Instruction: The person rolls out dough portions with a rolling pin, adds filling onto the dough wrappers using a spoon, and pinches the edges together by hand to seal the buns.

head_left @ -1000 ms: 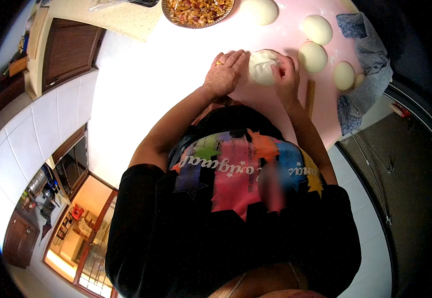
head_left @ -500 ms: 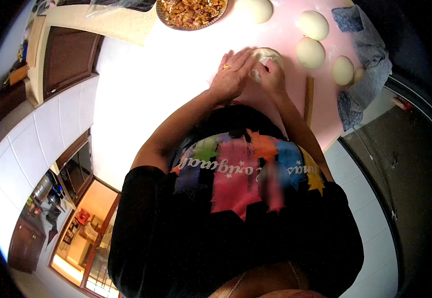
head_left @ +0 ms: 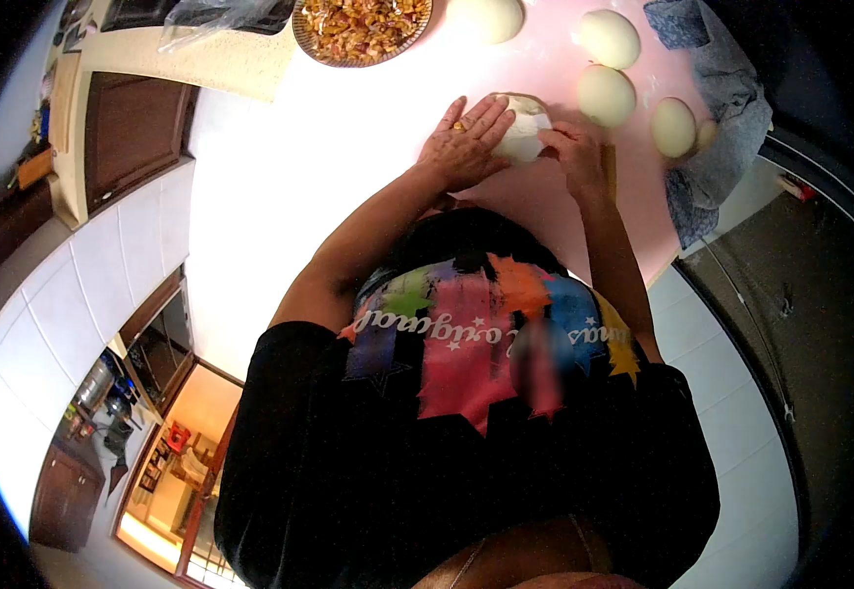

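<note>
A pale, flattened round of dough [head_left: 523, 133] lies on the pink work surface between my hands. Its left edge is under the fingers of my left hand [head_left: 466, 147], which is stretched out flat and wears a ring. On the opposite side, my right hand [head_left: 574, 157] pinches the dough's right edge between thumb and fingers. A wooden rolling pin [head_left: 610, 169] lies just beside my right wrist, partly hidden by it. Smooth dough balls [head_left: 606, 96] rest farther right.
A fluted dish [head_left: 358, 61] of chopped nutty filling stands at the far left. More dough balls [head_left: 674, 128] sit near a crumpled grey-blue cloth [head_left: 731, 108] along the right edge. A clear plastic bag [head_left: 213, 22] lies at the upper left.
My right hand has moved right from the middle of the dough to its right edge. My left hand stays on the left side, its fingers now more spread.
</note>
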A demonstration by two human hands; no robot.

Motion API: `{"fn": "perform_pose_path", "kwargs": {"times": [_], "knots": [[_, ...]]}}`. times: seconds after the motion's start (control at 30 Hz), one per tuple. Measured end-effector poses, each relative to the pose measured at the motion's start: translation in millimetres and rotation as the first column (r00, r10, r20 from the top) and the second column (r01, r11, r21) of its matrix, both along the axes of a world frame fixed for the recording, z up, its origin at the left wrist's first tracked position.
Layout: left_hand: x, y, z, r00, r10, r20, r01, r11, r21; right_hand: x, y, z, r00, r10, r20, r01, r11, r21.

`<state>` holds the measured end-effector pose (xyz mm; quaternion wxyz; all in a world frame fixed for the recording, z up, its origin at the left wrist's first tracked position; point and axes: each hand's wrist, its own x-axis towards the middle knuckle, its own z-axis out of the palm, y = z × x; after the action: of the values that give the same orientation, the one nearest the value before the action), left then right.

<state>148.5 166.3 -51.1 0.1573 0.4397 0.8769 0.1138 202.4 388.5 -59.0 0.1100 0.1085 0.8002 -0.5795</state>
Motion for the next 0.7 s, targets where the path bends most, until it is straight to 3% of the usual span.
{"fn": "perform_pose_path", "kwargs": {"times": [0.03, 0.13, 0.2, 0.23, 0.3, 0.4, 0.53, 0.63, 0.7], "knots": [[-0.3, -0.1, 0.3, 1.000, 0.000, 0.006, 0.000, 0.999, 0.051, 2.9, 3.1, -3.7, 0.992, -0.015, -0.122, 0.010, 0.999, -0.044], [1.2, 3.5, 4.9, 1.000, 0.019, 0.001, -0.019, 0.997, 0.074, 8.7, -0.2, 13.5, 0.973, -0.230, 0.023, 0.231, 0.961, -0.152], [2.2, 8.8, 9.5, 0.999, 0.037, -0.008, -0.036, 0.998, 0.045, -4.8, -19.8, 63.3, 0.903, -0.292, 0.314, 0.350, 0.925, -0.147], [2.7, 13.0, 11.5, 1.000, 0.017, -0.024, -0.015, 0.998, 0.058, -2.6, -21.2, 54.4, 0.902, -0.296, 0.314, 0.354, 0.923, -0.147], [4.7, 22.6, 10.8, 0.999, -0.010, -0.040, 0.012, 0.997, 0.072, 0.8, -27.3, 39.0, 0.947, -0.195, 0.255, 0.226, 0.969, -0.099], [4.5, 32.1, 6.0, 0.999, -0.021, 0.028, 0.016, 0.988, 0.154, 1.3, -29.0, 51.0, 0.948, -0.218, 0.231, 0.214, 0.976, 0.040], [4.4, 32.9, 3.2, 0.999, -0.037, -0.038, 0.040, 0.994, 0.103, 1.5, -7.0, 53.2, 0.944, -0.198, 0.266, 0.178, 0.979, 0.097], [6.3, 33.7, 4.5, 0.998, -0.045, -0.051, 0.048, 0.997, 0.062, 8.3, 15.1, 45.4, 0.984, -0.085, 0.159, 0.047, 0.973, 0.226], [6.6, 34.9, 4.8, 0.998, -0.048, -0.050, 0.050, 0.998, 0.046, 11.1, 19.4, 43.8, 0.872, -0.393, 0.292, 0.432, 0.898, -0.081]]}}
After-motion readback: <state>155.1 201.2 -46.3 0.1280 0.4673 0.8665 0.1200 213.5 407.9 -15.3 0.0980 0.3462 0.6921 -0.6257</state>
